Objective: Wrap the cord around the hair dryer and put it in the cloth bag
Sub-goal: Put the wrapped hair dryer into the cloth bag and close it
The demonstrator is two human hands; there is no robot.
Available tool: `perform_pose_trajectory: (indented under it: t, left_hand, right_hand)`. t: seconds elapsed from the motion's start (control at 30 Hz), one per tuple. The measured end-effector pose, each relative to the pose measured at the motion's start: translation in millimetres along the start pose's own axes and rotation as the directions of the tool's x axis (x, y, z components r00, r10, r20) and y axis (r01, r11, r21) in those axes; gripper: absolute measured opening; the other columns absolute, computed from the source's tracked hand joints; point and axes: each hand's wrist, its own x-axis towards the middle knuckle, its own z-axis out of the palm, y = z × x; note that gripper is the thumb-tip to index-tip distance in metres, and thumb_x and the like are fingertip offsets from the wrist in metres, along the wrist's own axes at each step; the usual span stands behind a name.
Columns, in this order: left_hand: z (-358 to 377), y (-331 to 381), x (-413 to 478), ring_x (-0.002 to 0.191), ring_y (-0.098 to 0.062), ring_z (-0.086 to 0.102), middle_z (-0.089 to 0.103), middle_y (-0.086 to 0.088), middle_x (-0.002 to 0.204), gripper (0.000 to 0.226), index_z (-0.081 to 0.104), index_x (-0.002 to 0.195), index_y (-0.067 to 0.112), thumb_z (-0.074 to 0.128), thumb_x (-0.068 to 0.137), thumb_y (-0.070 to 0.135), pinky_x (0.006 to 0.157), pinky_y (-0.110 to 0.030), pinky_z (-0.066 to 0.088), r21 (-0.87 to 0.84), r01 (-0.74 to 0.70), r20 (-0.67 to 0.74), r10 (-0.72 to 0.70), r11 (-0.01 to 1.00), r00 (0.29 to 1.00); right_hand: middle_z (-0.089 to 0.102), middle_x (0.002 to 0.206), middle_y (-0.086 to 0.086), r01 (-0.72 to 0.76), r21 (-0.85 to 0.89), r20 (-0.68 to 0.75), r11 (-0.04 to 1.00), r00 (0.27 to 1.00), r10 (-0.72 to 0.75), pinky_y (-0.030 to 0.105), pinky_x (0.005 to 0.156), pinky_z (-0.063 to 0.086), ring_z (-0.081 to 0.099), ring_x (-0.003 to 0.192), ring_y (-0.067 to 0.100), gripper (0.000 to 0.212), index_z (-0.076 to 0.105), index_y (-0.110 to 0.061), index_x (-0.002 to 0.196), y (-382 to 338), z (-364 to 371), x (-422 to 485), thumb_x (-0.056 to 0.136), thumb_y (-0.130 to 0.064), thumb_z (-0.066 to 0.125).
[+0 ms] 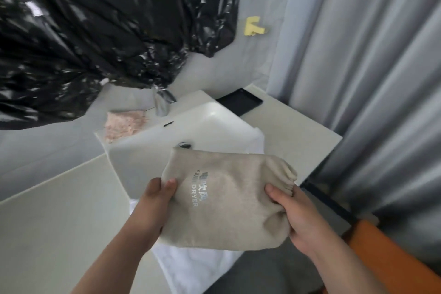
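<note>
Holding the beige cloth bag point(226, 198) marked "HAIR DRYER" over the sink point(214, 124) edge, my left grip point(152, 200) pinching one end, right grip point(293, 212) clasping the gathered end, counter point(59, 210) to my left

cloth bag point(226, 200): contents hidden
left hand point(155, 203): fingers behind bag, thumb alone shows
right hand point(296, 217): fingers behind bag too
black plastic point(83, 31): cut off top and left
sink drain point(184, 144): half behind bag

Both hands, left hand point(152, 200); right hand point(296, 217), grip cloth bag point(224, 200) above sink point(191, 131)
</note>
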Motion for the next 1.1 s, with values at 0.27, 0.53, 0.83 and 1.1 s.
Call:
perform_pose_trajectory:
  t: [0.27,0.53,0.83,1.1]
  left_hand:
    - [92.9,-2.0,-12.8,0.086,-0.030,0.065,0.066,-0.012,0.096,0.033,0.057,0.095,0.011,0.057,0.096,0.044,0.075,-0.044,0.052,0.007,-0.026,0.034,0.026,1.000,0.999]
    - [116.4,16.2,30.6,0.080,-0.027,0.062,0.065,-0.012,0.092,0.031,0.055,0.093,0.006,0.057,0.098,0.037,0.067,-0.036,0.049,-0.007,-0.033,-0.014,0.033,0.999,0.999]
    - [138.3,40.2,131.9,0.096,-0.030,0.070,0.074,-0.008,0.102,0.031,0.065,0.101,0.017,0.060,0.092,0.046,0.090,-0.054,0.054,-0.077,0.005,-0.010,-0.005,0.997,1.000]
    - [157.2,70.6,176.1,0.090,-0.032,0.067,0.070,-0.013,0.098,0.031,0.061,0.100,0.007,0.057,0.097,0.038,0.079,-0.044,0.054,-0.142,-0.002,-0.033,-0.003,0.990,0.999]
  right_hand:
    - [0.077,0.108,0.004,0.001,0.057,-0.103,0.998,0.995,0.005,0.044,0.091,0.055,0.073,0.100,0.024,0.047,0.068,-0.017,0.117,-16.6,-88.1,-10.9,0.074,-0.032,0.080]
    - [0.076,0.110,0.005,-0.021,0.081,-0.074,0.997,0.997,0.027,0.044,0.093,0.053,0.073,0.102,0.024,0.045,0.068,-0.015,0.118,-34.9,-94.9,42.3,0.077,-0.032,0.077]
    - [0.077,0.108,0.004,-0.032,-0.001,-0.095,0.999,0.995,0.031,0.047,0.097,0.052,0.073,0.102,0.024,0.046,0.067,-0.016,0.118,-81.2,-84.1,145.1,0.075,-0.031,0.077]
    - [0.077,0.109,0.006,-0.029,-0.083,-0.086,0.996,0.996,0.022,0.048,0.101,0.049,0.072,0.103,0.025,0.044,0.069,-0.016,0.116,-124.1,-77.0,196.2,0.075,-0.031,0.077]
